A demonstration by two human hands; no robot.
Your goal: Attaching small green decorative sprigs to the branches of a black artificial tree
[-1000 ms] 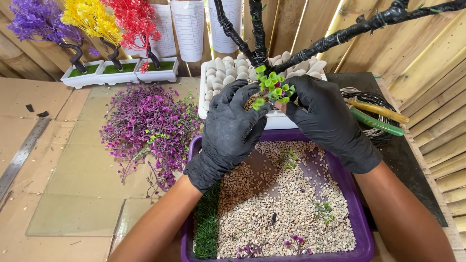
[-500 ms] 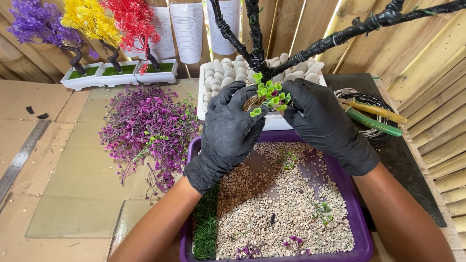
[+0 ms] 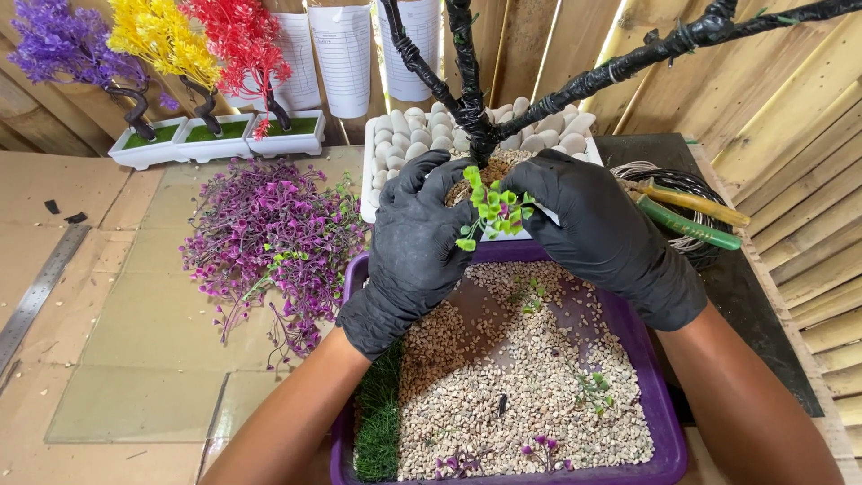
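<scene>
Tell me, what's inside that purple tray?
The purple tray holds small gravel, a strip of fake grass and tiny plant sprigs. Its floor and far edge are covered.

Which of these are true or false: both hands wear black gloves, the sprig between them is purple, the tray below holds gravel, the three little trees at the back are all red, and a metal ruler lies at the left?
1. Both the left hand and the right hand wear black gloves. True.
2. The sprig between the hands is purple. False: it is green.
3. The purple tray holds gravel. True.
4. The three small trees at the back are all red. False: one is purple, one yellow, one red.
5. A metal ruler lies at the left. True.
</scene>
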